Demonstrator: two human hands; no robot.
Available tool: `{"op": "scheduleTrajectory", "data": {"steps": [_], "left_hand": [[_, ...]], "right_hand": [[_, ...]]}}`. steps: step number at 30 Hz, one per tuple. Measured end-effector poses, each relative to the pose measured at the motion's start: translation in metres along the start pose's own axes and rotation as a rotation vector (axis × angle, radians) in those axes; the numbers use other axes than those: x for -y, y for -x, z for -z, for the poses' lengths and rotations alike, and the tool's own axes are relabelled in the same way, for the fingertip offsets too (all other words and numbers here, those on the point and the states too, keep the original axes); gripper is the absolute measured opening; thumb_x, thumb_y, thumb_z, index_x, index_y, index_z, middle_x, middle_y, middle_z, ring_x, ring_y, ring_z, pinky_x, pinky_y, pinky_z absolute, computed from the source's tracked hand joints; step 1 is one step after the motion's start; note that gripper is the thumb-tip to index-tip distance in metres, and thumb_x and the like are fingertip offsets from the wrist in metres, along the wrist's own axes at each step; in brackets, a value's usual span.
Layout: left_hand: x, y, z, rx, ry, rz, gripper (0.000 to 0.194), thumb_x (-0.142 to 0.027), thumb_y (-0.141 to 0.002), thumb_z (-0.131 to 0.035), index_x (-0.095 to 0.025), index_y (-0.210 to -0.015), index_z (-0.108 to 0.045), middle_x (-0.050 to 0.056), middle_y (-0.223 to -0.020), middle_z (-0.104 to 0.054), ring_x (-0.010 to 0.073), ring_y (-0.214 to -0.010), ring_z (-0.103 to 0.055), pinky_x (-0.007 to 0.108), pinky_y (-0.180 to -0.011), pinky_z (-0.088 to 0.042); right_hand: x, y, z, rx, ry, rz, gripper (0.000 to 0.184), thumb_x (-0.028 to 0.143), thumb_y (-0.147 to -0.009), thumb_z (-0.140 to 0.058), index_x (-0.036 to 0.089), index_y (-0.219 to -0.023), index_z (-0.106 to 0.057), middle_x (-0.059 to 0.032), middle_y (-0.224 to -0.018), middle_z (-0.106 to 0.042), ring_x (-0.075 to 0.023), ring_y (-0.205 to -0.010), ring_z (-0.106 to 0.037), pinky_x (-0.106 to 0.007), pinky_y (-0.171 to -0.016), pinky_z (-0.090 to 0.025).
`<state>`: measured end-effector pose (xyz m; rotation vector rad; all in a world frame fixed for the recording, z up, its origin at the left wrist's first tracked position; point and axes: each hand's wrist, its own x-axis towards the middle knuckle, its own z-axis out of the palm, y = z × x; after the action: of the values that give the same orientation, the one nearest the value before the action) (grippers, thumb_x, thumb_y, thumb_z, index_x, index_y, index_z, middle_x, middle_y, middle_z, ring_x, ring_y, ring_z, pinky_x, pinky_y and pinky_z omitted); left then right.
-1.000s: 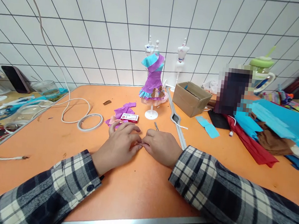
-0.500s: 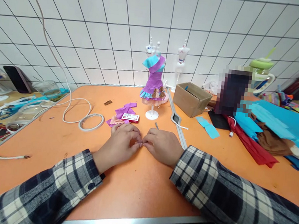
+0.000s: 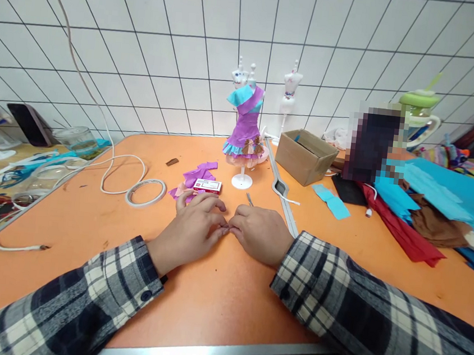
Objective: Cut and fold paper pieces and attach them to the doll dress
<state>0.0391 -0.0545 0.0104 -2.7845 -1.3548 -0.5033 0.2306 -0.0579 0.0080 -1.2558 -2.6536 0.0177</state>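
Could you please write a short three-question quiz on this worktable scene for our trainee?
1. True or false: seen from the wearer's side, the cardboard box stands to the right of the dressed mannequin.
2. Which is nearest the left hand? A) the green-lidded cup; B) the red-and-white packet; C) the dark phone.
3. How is the right hand placed relative to the left?

Key:
1. True.
2. B.
3. Close beside it, fingertips meeting or nearly so; anything between them is too small to identify.
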Motion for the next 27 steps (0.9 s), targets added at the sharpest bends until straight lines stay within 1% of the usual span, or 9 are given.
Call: {"op": "scheduleTrajectory", "data": {"steps": [5, 7, 9, 10, 13, 16, 18, 22, 27], "left_hand": [[-0.002, -0.001, 0.005, 0.003, 0.022, -0.052, 0.017, -0.025, -0.085, -0.058, -0.025, -0.079, -0.073, 0.003, -0.099, -0.065, 0.0252, -0.101, -0.055, 0.056, -0.099, -0.027], [0.001, -0.002, 0.005, -0.03, 0.073, -0.052, 0.016, -0.022, -0.085, -0.058, -0.023, -0.079, -0.073, 0.004, -0.095, -0.066, 0.0234, -0.096, -0.056, 0.051, -0.095, -0.034], [0.007, -0.002, 0.003, -0.082, 0.165, -0.021, 0.016, -0.02, -0.084, -0.058, -0.021, -0.078, -0.072, 0.005, -0.093, -0.067, 0.0223, -0.093, -0.058, 0.045, -0.09, -0.04], [0.01, -0.003, 0.002, -0.105, 0.223, 0.003, 0.015, -0.019, -0.083, -0.058, -0.02, -0.077, -0.072, 0.005, -0.092, -0.067, 0.0219, -0.091, -0.059, 0.043, -0.088, -0.043], [0.015, -0.004, -0.001, -0.138, 0.386, 0.117, 0.014, -0.022, -0.083, -0.059, -0.018, -0.077, -0.072, 0.007, -0.091, -0.068, 0.0216, -0.09, -0.061, 0.04, -0.084, -0.047], [0.014, -0.006, -0.002, -0.154, 0.493, 0.218, 0.014, -0.026, -0.082, -0.062, -0.019, -0.075, -0.071, 0.006, -0.091, -0.069, 0.0216, -0.09, -0.063, 0.04, -0.085, -0.049], [0.012, -0.007, -0.003, -0.164, 0.539, 0.243, 0.014, -0.027, -0.081, -0.063, -0.02, -0.073, -0.071, 0.006, -0.09, -0.07, 0.0212, -0.089, -0.063, 0.04, -0.086, -0.049], [0.009, -0.007, -0.004, -0.169, 0.597, 0.269, 0.015, -0.03, -0.08, -0.063, -0.019, -0.072, -0.071, 0.006, -0.091, -0.07, 0.021, -0.088, -0.064, 0.04, -0.087, -0.049], [0.009, -0.007, -0.005, -0.152, 0.641, 0.302, 0.019, -0.033, -0.08, -0.062, -0.019, -0.07, -0.069, 0.007, -0.095, -0.07, 0.0211, -0.091, -0.064, 0.04, -0.09, -0.048]], "right_hand": [[-0.001, -0.002, -0.005, -0.024, -0.073, 0.005, 0.025, 0.031, -0.096, -0.047, 0.023, -0.092, -0.07, -0.0034, -0.091, -0.066, -0.0168, -0.082, -0.062, -0.027, -0.06, -0.036], [-0.01, 0.001, -0.002, -0.083, -0.177, -0.012, 0.02, 0.029, -0.094, -0.051, 0.024, -0.099, -0.07, -0.002, -0.097, -0.068, -0.0159, -0.086, -0.063, -0.026, -0.066, -0.04], [-0.029, 0.009, 0.008, -0.202, -0.294, -0.097, 0.025, 0.028, -0.09, -0.057, 0.025, -0.114, -0.065, -0.002, -0.104, -0.069, -0.0149, -0.088, -0.063, -0.026, -0.072, -0.042], [-0.042, 0.015, 0.014, -0.275, -0.327, -0.189, 0.029, 0.031, -0.088, -0.06, 0.024, -0.116, -0.065, -0.0022, -0.102, -0.07, -0.015, -0.085, -0.063, -0.026, -0.072, -0.043], [-0.088, 0.039, 0.034, -0.362, -0.277, -0.343, 0.019, 0.034, -0.087, -0.057, 0.021, -0.092, -0.071, -0.0042, -0.091, -0.072, -0.0172, -0.079, -0.062, -0.028, -0.07, -0.043], [-0.124, 0.058, 0.04, -0.246, -0.249, -0.379, 0.022, 0.036, -0.084, -0.056, 0.019, -0.085, -0.071, -0.006, -0.09, -0.072, -0.0196, -0.08, -0.062, -0.03, -0.071, -0.044], [-0.132, 0.064, 0.037, -0.12, -0.267, -0.352, 0.023, 0.037, -0.083, -0.056, 0.02, -0.086, -0.072, -0.0062, -0.092, -0.072, -0.021, -0.085, -0.063, -0.031, -0.073, -0.045], [-0.122, 0.061, 0.027, 0.024, -0.282, -0.285, 0.023, 0.031, -0.082, -0.056, 0.021, -0.096, -0.072, -0.0053, -0.097, -0.072, -0.0208, -0.091, -0.063, -0.031, -0.079, -0.046], [-0.11, 0.055, 0.025, 0.114, -0.175, -0.309, 0.019, 0.028, -0.084, -0.056, 0.022, -0.09, -0.072, -0.0033, -0.091, -0.072, -0.0193, -0.084, -0.063, -0.029, -0.073, -0.044]]}}
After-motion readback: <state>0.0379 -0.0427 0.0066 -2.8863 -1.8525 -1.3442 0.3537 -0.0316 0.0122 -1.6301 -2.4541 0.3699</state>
